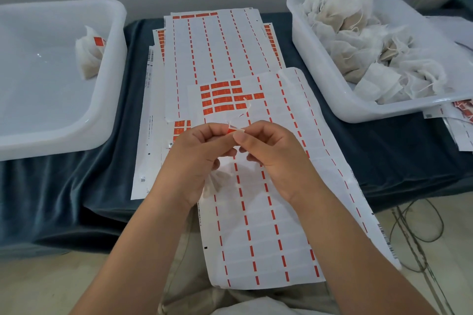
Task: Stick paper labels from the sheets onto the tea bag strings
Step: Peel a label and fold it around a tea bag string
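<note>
The left hand (197,158) and right hand (273,156) pinch a red label (231,130), perhaps round string (248,105).

The left hand (197,158) and right hand (271,151) pinch one label (231,131); one tea bag (217,184) hangs below them. Beyond them are two tubs: left tub (15,140) with one labelled bag (88,59), right tub (358,110) with an uncountable heap (371,46).

Glossy white plastic tubs (107,33), velvety blue cloth (84,186), gauzy tea bags (358,33), smooth paper sheets (256,225)
</note>
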A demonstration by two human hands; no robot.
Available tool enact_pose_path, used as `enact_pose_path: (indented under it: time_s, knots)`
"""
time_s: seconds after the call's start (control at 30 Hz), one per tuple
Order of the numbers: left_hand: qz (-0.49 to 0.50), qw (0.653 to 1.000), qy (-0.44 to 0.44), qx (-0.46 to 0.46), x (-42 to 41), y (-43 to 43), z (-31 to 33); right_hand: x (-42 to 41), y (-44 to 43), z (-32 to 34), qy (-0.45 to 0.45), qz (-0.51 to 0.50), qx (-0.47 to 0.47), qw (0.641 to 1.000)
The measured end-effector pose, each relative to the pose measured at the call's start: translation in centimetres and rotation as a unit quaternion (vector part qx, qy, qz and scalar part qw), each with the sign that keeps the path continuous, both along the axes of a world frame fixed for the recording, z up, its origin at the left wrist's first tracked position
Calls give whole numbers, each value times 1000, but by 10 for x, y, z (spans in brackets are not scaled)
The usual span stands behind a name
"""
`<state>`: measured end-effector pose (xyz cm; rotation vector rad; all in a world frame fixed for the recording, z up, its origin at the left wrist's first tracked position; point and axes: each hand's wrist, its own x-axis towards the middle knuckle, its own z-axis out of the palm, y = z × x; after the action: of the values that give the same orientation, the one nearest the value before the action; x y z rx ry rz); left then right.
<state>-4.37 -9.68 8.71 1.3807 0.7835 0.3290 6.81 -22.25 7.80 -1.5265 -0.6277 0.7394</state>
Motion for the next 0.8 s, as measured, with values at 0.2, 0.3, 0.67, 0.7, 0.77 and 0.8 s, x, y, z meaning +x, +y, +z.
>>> enact_pose_path:
  time_s: [0.2, 0.3, 0.67, 0.7, 0.77, 0.8]
  knots:
    - [5, 998, 7, 63, -2, -1, -1, 4, 2, 4, -53, 20, -25, 998]
    - [-32, 979, 32, 200, -4, 0, 1, 8, 2, 4, 31, 49, -33, 998]
    - [-112, 982, -4, 153, -6, 2, 4, 6, 6, -2, -126, -60, -76, 987]
    - [-78, 983, -3, 163, -4, -1, 3, 6, 6, -3, -163, -56, -86, 981]
    - [-28, 985, -7, 170, -2, -3, 1, 3, 7, -6, -211, -47, -93, 972]
    - [-12, 986, -12, 167, -2, -3, 0, 2, 7, -8, -226, -45, -90, 969]
